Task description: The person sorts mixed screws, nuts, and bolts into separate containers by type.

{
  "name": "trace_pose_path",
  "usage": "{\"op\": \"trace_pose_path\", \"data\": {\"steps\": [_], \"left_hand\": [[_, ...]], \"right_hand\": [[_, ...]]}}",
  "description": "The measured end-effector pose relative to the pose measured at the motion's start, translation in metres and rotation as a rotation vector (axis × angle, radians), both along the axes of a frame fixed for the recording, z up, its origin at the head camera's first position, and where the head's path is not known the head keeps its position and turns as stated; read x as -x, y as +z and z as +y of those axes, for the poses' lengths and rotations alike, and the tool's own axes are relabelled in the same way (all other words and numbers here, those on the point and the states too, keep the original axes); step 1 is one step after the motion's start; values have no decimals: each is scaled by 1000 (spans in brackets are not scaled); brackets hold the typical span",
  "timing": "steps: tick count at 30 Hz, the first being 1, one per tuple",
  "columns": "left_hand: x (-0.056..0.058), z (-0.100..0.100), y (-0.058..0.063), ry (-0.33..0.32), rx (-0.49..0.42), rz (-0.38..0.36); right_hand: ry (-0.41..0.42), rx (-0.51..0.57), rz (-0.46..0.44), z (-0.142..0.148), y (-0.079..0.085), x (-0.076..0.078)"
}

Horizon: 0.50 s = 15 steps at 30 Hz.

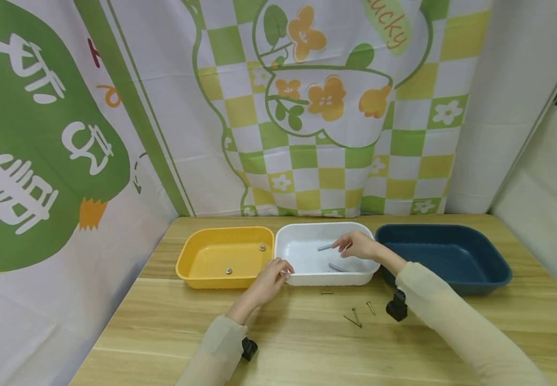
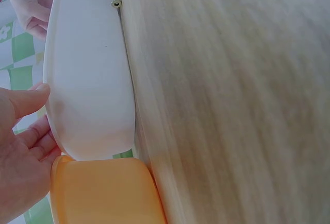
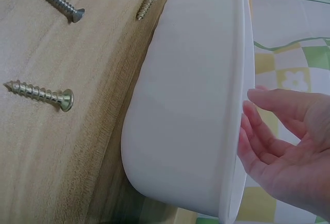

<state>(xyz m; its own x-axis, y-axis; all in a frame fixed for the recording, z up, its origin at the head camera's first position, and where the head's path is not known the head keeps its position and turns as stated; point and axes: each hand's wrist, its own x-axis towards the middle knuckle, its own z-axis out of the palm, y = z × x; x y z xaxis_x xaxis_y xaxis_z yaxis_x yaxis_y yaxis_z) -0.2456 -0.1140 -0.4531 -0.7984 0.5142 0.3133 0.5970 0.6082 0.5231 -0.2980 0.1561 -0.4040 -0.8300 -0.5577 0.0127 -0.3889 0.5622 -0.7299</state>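
My left hand [image 1: 272, 277] holds the near left corner of the white tray [image 1: 302, 279]. In the left wrist view its thumb [image 2: 36, 98] lies on the tray's rim and the other fingers reach behind it. Over the inside of the tray, my right hand [image 1: 357, 245] has its fingertips at one end of a slim silver metal rod [image 1: 325, 247] and seems to pinch it. Another silver piece [image 1: 337, 267] lies on the tray floor near the front wall. The right wrist view shows the thumb close to the forefinger, the rod hidden by the wall.
A yellow tray [image 1: 225, 283] with two small metal nuts [image 1: 262, 247] adjoins on the left. At the right stands a dark blue tray [image 1: 444, 254]. Several screws lie on the wooden table in front, including a brass-coloured screw [image 3: 41, 94] and a short one [image 3: 148, 4].
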Motion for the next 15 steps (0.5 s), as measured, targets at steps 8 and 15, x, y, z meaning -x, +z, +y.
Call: {"op": "trace_pose_path", "data": {"steps": [8,15], "left_hand": [[0,0,1,4,5,-32],[-2,1,4,9,11,-47]], "right_hand": [[14,11,61,6,3,-12],[-26,-22,99,14,3,-25]]}}
